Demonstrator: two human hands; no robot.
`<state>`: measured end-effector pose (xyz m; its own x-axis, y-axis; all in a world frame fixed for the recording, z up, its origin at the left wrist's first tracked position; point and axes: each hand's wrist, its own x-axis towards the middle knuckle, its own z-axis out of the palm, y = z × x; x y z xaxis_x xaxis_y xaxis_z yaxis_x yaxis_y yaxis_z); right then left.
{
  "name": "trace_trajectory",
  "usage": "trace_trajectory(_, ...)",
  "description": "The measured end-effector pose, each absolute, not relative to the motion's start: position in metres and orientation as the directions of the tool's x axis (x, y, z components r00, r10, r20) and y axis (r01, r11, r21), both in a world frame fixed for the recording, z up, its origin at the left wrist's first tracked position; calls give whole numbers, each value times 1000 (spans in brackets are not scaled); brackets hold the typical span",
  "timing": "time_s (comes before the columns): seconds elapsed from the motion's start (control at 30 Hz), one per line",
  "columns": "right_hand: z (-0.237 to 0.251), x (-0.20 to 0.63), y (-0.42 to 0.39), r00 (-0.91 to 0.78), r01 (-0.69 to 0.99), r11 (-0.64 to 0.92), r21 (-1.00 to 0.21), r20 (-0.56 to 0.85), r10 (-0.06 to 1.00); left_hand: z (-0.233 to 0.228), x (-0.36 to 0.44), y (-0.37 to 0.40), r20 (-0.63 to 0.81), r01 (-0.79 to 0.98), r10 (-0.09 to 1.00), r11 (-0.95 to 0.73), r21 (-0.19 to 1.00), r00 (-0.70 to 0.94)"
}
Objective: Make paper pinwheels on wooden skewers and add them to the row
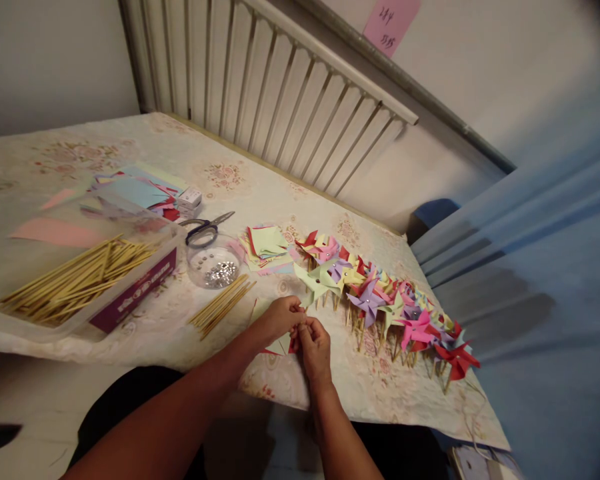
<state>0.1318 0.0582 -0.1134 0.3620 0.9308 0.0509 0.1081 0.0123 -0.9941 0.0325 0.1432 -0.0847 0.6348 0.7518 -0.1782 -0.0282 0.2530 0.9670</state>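
Observation:
My left hand and my right hand meet over the front of the table, fingertips pinched close together. Both are closed, and what sits between the fingers is too small and covered to make out. Just beyond the fingertips is a pale green paper pinwheel; whether they touch it cannot be told. Beneath the left wrist lie pale green and red paper pieces, partly hidden. Left of the hands lies a small bundle of thin wooden sticks, near a round clear dish with small shiny metal pieces.
Many colourful pinwheels stand in rows on the right. Behind the dish are scissors, a small box and coloured paper sheets. Square papers are stacked mid-table. A plastic bin of sticks stands left; a radiator lines the wall.

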Motion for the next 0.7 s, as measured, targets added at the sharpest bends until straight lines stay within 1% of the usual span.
trace_trajectory(0.7, -112, 132, 59, 359, 121, 3, -993, 47, 932, -90, 35, 145, -183, -35, 762, 261, 965, 622)
